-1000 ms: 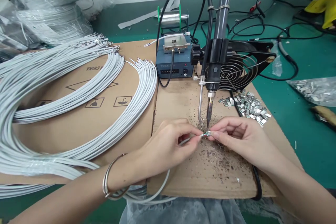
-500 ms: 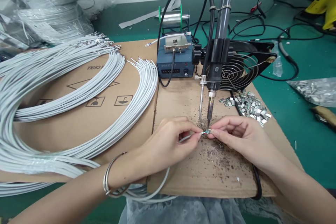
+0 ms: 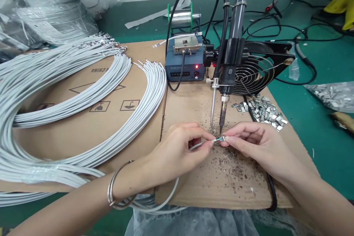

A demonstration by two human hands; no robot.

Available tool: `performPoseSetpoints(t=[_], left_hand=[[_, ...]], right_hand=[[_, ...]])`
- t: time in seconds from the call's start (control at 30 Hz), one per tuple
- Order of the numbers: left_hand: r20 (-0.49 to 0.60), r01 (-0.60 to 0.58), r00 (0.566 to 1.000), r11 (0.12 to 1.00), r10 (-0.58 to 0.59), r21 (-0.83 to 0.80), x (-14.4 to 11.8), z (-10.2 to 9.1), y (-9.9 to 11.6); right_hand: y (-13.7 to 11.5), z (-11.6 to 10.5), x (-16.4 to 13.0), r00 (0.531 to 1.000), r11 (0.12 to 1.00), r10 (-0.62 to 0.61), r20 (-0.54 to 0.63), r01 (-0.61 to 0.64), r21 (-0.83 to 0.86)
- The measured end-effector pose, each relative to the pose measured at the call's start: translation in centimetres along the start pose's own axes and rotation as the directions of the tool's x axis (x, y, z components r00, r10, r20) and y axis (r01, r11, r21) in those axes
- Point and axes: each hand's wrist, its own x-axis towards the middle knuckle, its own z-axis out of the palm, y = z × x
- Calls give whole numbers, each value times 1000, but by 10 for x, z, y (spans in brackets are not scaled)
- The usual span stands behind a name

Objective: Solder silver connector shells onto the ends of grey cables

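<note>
Two hands at the near edge, one bangle (image 3: 114, 191) loose on the left wrist. Left hand (image 3: 177, 151) pinched shut, thumb and forefinger tips gripping one white wire (image 3: 195, 146) close to its bare end; rest of that wire looping back under the palm and off the near edge of the cardboard sheet (image 3: 221, 184). Right hand (image 3: 254, 143) likewise pinched, thumb and forefinger closed on one small metal clip (image 3: 220, 139). Clip lying between the two sets of fingertips, at 3 o'clock from the left fingers (image 3: 210, 143) and at 9 o'clock from the right fingers (image 3: 229, 141), touching both the wire end and the right thumb. Remaining fingers of each hand curled, not touching the clip.

Directly at 12 o'clock from the clip, one soldering iron (image 3: 222, 112) pointing down, tip just above the clip, with one thin metal feed tube (image 3: 213, 112) beside it at its 9 o'clock. Dark flecks scattered over the cardboard around the hands.

Farther out at 1 o'clock, a heap of loose clips (image 3: 265, 112), too many to count, and one round fan (image 3: 254, 70) behind it. At 11 o'clock, one blue control box (image 3: 185, 68) showing one red light, one spool of solder (image 3: 181, 17) behind it. At 9 to 10 o'clock, arcs of white wires (image 3: 83, 92) fanned over a cardboard box (image 3: 91, 132), too many to count. Green bench (image 3: 318, 136) beneath, black cables at 1 o'clock far back.
</note>
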Motion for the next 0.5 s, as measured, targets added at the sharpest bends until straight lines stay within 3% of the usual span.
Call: performPoseSetpoints(t=[0.5], left_hand=[[7, 31, 999, 999, -32, 20, 1, 0, 0]], right_hand=[[-3, 2, 0, 1000, 999, -10, -25, 9, -48]])
